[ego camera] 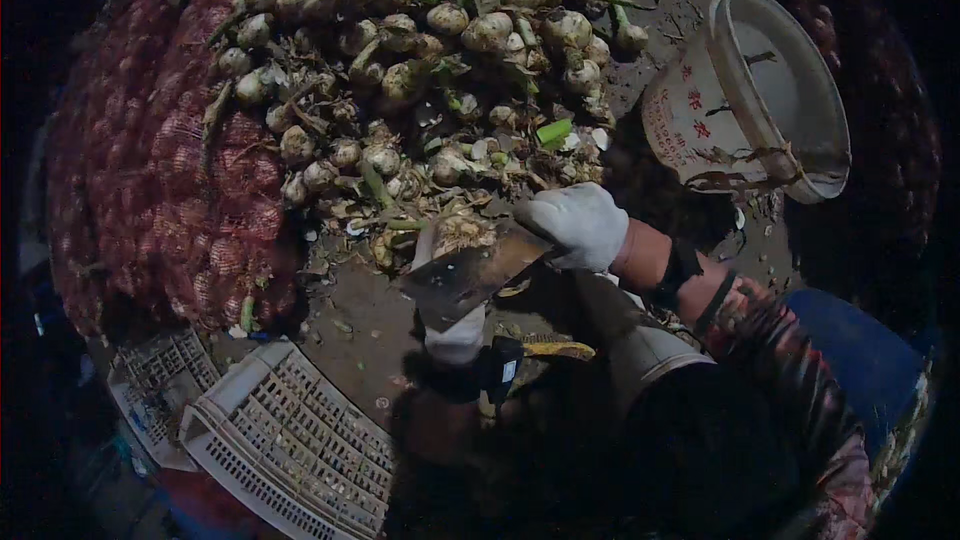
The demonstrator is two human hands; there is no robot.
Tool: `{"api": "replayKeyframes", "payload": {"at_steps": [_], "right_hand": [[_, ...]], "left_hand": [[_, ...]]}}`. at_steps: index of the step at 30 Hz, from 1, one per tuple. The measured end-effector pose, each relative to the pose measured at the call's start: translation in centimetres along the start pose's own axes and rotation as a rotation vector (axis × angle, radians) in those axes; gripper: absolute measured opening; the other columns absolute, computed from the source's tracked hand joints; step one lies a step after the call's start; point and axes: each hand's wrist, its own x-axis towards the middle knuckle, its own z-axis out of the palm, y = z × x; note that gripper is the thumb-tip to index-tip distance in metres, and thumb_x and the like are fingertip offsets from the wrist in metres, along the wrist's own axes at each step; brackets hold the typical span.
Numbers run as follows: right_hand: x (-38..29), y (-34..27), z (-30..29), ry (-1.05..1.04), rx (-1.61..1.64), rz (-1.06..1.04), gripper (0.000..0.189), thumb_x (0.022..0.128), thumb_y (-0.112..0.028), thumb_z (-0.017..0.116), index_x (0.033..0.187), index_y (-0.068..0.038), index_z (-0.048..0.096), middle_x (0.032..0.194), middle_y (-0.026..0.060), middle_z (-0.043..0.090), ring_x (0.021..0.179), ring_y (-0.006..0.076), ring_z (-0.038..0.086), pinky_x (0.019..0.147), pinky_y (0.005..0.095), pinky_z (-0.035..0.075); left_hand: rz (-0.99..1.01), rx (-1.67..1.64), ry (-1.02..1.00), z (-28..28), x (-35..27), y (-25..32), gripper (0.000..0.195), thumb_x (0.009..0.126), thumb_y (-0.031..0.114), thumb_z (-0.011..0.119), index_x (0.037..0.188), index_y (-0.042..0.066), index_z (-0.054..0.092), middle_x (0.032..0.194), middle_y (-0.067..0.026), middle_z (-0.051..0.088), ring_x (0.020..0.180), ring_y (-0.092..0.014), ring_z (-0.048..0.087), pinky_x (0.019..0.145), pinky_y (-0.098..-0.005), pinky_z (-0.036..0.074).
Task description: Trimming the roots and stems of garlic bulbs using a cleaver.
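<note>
My right hand (581,225), in a white glove, is closed on the handle of a wide-bladed knife (480,270). The blade points left and lies across my left hand (454,334), also in a white glove. A garlic bulb (463,232) with its roots up shows just beyond the blade, at the fingers of my left hand. The blade hides most of that hand and its grip. A large heap of garlic bulbs (487,31), some with cut green stems, lies beyond both hands.
Red mesh sacks of garlic (225,217) stand at the left. A white plastic bucket (686,112) lies tipped at the upper right. Plastic crates (300,427) are at the lower left. A blue object (855,352) is at the right. Dry skins and trimmings litter the ground.
</note>
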Motion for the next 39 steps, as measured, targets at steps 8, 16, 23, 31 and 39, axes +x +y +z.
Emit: {"api": "replayKeyframes", "payload": {"at_steps": [8,16,23,31,39], "right_hand": [[-0.3,2.6,-0.6,0.087,0.073,0.583,0.030,0.068,-0.018,0.066,0.095,-0.008,0.057,0.080,0.0167,0.061,0.077,0.0346,0.061,0.065,0.0399,0.050],[0.3,-1.6,-1.1,0.312,0.330,0.458,0.033,0.068,-0.020,0.063,0.097,-0.006,0.057,0.072,0.0181,0.060,0.068,0.0364,0.059,0.061,0.0388,0.048],[-0.9,-0.2,0.0,-0.312,0.330,0.848,0.036,0.071,-0.024,0.066,0.101,-0.005,0.059,0.075,0.0184,0.061,0.068,0.0282,0.061,0.063,0.0339,0.048],[0.1,-0.2,1.3,-0.163,0.431,0.716,0.035,0.075,-0.023,0.065,0.104,-0.004,0.058,0.065,0.0102,0.059,0.064,0.0191,0.060,0.059,0.0321,0.048],[0.8,-1.2,2.1,-0.122,0.397,0.622,0.030,0.074,-0.023,0.063,0.095,-0.003,0.057,0.061,0.0128,0.056,0.058,0.0251,0.059,0.056,0.0345,0.048]], "left_hand": [[-0.297,-0.757,-0.140,2.2,0.7,6.2,0.046,0.083,0.020,0.060,0.119,-0.002,0.043,0.102,-0.0152,0.058,0.091,-0.024,0.059,0.070,-0.0356,0.053],[-0.257,-0.526,0.009,-0.5,1.8,3.3,0.080,0.064,0.005,0.071,0.132,0.008,0.029,0.112,-0.0109,0.050,0.093,-0.024,0.056,0.071,-0.0330,0.052],[-0.338,-0.115,-0.236,-1.7,-3.7,3.9,0.034,0.080,0.016,0.059,0.110,0.002,0.050,0.094,-0.0088,0.058,0.086,-0.018,0.059,0.069,-0.0291,0.050],[-0.776,0.154,0.408,-11.5,3.6,-3.1,0.041,0.081,0.022,0.060,0.112,-0.003,0.049,0.099,-0.0163,0.061,0.078,-0.021,0.061,0.069,-0.0289,0.049],[-0.580,0.330,0.255,-10.3,1.3,-7.4,0.074,0.068,-0.001,0.063,0.133,-0.005,0.030,0.117,-0.0168,0.051,0.096,-0.020,0.055,0.080,-0.0284,0.045]]}}
